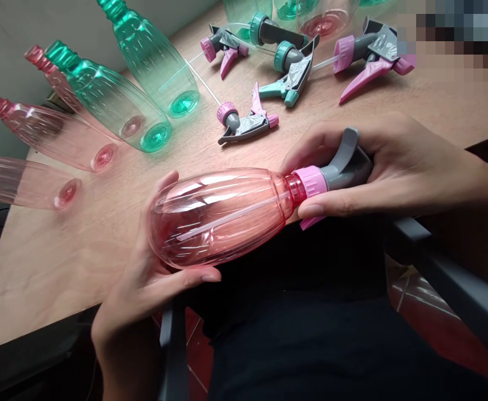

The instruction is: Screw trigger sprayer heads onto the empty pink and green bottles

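Observation:
A clear pink spray bottle (223, 214) lies sideways between my hands, above the table's near edge. My left hand (152, 278) cups its rounded base, thumb along the lower side. At the neck, my right hand (377, 167) grips the pink collar and grey body of the trigger sprayer (331, 175), thumb pressed near the collar. The collar sits at the bottle's neck, and a thin dip tube (231, 216) runs down inside the bottle. Part of the pink trigger shows below my right thumb; the nozzle end is hidden in my palm.
On the wooden table (210, 153) stand pink and green bottles without sprayers, such as a green one (152, 61) at the upper left. Several loose trigger sprayers, including a pink-collared one (246, 122), lie beyond my hands. Grey chair armrests (448, 262) flank my lap.

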The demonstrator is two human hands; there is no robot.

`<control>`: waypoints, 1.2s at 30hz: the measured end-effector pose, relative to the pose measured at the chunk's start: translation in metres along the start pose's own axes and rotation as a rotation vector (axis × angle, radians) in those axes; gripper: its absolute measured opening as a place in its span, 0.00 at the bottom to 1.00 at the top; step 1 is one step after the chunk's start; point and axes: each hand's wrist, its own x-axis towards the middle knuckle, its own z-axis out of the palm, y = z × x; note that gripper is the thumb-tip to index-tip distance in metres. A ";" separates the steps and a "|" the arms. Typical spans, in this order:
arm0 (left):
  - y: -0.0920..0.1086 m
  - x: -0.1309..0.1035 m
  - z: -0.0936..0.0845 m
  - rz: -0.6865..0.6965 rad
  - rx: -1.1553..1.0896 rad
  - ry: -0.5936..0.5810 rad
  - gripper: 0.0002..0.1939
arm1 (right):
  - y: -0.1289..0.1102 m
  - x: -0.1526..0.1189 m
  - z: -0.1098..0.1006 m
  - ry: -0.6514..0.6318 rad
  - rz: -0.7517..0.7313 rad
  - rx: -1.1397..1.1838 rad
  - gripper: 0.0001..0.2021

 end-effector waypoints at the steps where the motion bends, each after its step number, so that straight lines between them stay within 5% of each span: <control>1: 0.000 0.000 0.000 0.006 0.001 -0.002 0.63 | 0.000 0.000 0.000 0.005 -0.001 -0.008 0.12; 36: 0.001 0.005 0.005 0.050 -0.066 0.002 0.62 | -0.001 -0.002 0.002 0.036 0.029 0.060 0.18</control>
